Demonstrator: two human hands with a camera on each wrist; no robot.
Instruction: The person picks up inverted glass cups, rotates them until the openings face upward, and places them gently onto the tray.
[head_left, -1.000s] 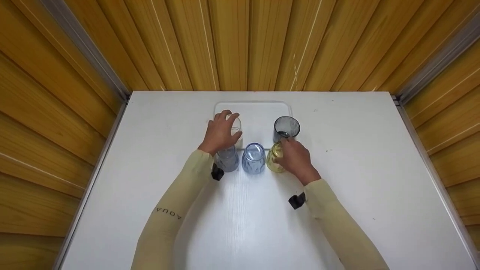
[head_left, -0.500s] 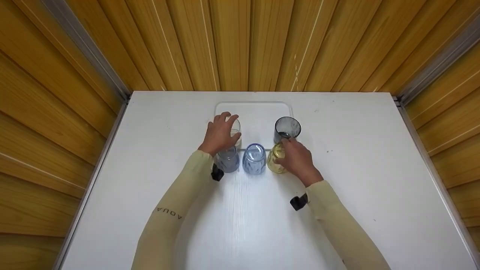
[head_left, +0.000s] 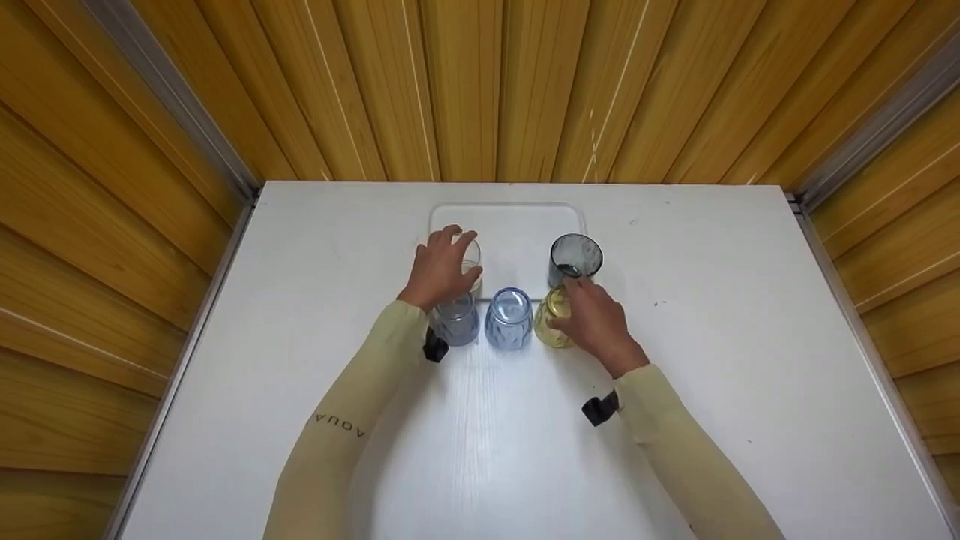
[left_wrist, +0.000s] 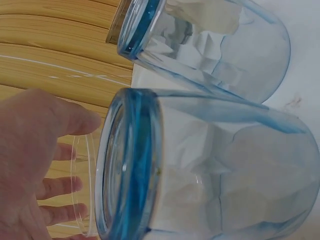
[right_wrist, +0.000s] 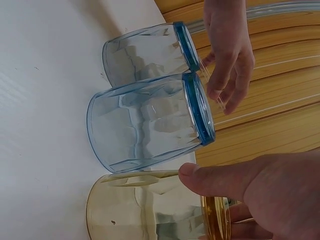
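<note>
In the head view my left hand [head_left: 439, 268] holds a clear glass [head_left: 472, 253] by its rim, thumb on the near right, fingers spread over the far side. Its lower part is largely hidden. Three upside-down glasses stand in a row: a pale blue one [head_left: 456, 324] below my left wrist, a blue one [head_left: 508, 322] in the middle, and a yellow one [head_left: 551, 332] on the right. My right hand [head_left: 598, 321] grips the yellow glass near its upturned base. The right wrist view shows the thumb [right_wrist: 215, 177] along its side and the fingers partly hidden behind.
A dark grey glass [head_left: 576, 255] stands mouth up just beyond my right fingers, on the right edge of a white tray [head_left: 517, 221]. The tray lies on the white table [head_left: 675, 420]. Wood-patterned panels [head_left: 457, 90] rise at the back and both sides.
Both hands stay nearly still, the left at the clear glass and the right at the yellow glass. The right wrist has shifted very slightly towards the near right.
</note>
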